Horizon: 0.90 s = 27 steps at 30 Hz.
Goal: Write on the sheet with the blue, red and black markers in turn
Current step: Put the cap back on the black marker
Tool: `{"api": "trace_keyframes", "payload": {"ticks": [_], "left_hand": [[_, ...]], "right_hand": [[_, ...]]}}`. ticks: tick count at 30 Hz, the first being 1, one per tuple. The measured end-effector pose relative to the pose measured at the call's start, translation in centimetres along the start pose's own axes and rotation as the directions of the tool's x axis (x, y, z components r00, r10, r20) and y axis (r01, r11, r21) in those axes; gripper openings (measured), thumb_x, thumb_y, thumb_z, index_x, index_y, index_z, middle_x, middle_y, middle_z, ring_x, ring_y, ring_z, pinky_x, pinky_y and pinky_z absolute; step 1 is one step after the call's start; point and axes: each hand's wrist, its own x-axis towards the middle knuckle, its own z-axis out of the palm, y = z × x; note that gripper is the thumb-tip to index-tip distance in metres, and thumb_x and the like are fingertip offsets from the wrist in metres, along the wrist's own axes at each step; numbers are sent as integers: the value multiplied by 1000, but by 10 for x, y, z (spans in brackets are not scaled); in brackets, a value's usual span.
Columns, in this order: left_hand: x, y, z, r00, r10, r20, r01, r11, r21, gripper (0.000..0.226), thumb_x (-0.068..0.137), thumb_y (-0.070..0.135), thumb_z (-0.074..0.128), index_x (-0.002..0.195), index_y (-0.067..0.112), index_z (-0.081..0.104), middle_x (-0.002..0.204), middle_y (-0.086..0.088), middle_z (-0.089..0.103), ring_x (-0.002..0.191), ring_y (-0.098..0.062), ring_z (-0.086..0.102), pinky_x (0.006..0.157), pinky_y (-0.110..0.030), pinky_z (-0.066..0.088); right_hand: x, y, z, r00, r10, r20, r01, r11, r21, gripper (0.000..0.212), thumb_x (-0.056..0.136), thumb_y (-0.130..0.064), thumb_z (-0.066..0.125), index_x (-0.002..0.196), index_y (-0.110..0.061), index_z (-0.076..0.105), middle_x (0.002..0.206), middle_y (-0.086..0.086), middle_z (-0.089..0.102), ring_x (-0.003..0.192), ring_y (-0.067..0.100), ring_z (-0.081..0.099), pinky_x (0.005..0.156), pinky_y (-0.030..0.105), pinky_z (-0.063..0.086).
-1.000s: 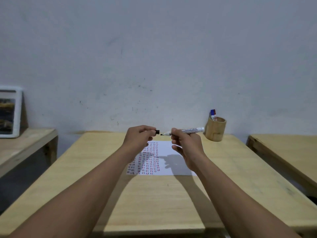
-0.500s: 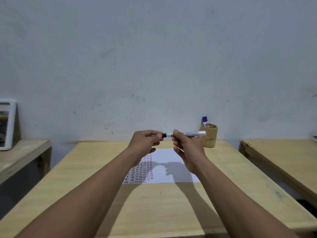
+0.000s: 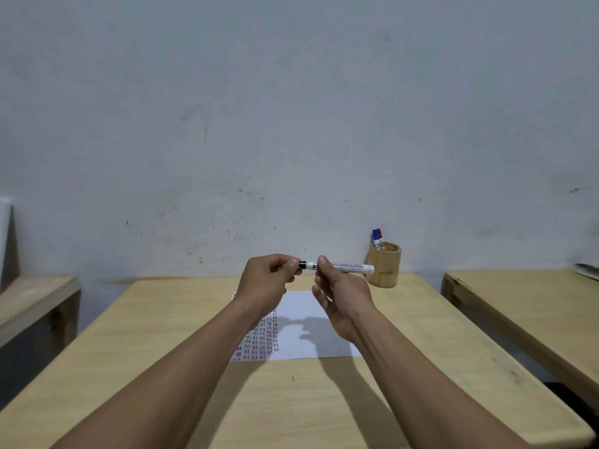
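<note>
Both hands raised above the sheet [image 3: 301, 322] at mid counter [image 3: 162, 319]: right hand [image 3: 343, 296] pinches black marker [image 3: 346, 267] barrel, axis level left-right; left hand [image 3: 265, 283] pinches cap [image 3: 302, 264] end, nearer the sheet's written columns.

wall [image 3: 291, 108]: pale grey, scuffed with dark specks, fills 12 o'clock | centre table [image 3: 162, 335]: light wood; shadows fall toward 6 o'clock (light from above) | bench [image 3: 518, 306]: wooden, 3 o'clock | second bench [image 3: 35, 299]: 9 o'clock; white frame [image 3: 4, 234] leaning on wall
</note>
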Motion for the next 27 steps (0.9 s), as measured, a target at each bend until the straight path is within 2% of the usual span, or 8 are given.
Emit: {"api": "trace_keyframes", "payload": {"ticks": [2,4,7,11,17,20,22,27], "left_hand": [[2,-2,4,999,33,-18,-32,998,57,14,97,22,64,97,20,78,91,1,78,85,-14,67,79,-33,53],[2,-5,9,995,74,-64,-67,991,112,13,95,22,65,95,22,78,86,3,77,78,-11,65,75,-31,52],[1,-1,18,985,122,-122,-99,979,178,14,96,23,65,95,22,78,84,7,75,69,-2,60,60,-12,43],[10,10,27,975,162,-151,-129,970,205,14,95,22,65,100,20,79,91,6,76,85,-5,66,64,-7,39],[34,28,56,973,213,-83,-191,957,219,16,97,25,62,97,22,78,89,6,76,77,-12,66,59,-4,43],[50,31,79,978,198,-66,-184,967,177,26,100,32,52,100,23,76,91,8,75,84,-16,68,80,-26,52],[63,26,95,983,167,-70,-154,974,165,28,102,32,47,104,21,73,95,6,75,93,-19,69,87,-34,52],[92,-7,141,990,141,-10,-132,949,285,27,100,29,52,117,18,70,105,1,73,99,-17,64,84,-28,46]], "right_hand": [[2,1,2,998,12,-68,-10,1000,28,12,91,-11,75,91,0,71,77,7,67,67,12,66,57,21,60],[4,3,7,988,-33,-148,36,999,17,35,88,-7,77,117,8,64,80,10,70,64,12,70,57,22,61],[7,2,4,969,-163,-184,148,985,-93,73,89,-7,74,150,-14,34,83,10,70,65,15,69,61,26,61],[1,-13,-4,976,-208,-60,157,872,-463,19,98,-16,56,115,-10,64,81,9,67,68,18,62,64,32,57],[22,-43,-31,953,-297,60,233,595,-769,9,95,-18,61,103,-18,61,74,5,71,58,19,57,47,26,42],[42,-59,-50,916,-394,80,283,492,-823,10,95,-26,65,99,-18,68,68,2,65,55,17,54,52,26,39],[56,-71,-62,887,-457,66,296,455,-840,13,93,-29,68,98,-17,73,72,3,61,62,19,55,59,29,41],[92,-107,-86,840,-542,24,297,423,-856,18,95,-26,65,89,-13,76,72,0,65,69,20,57,65,30,42]]}}
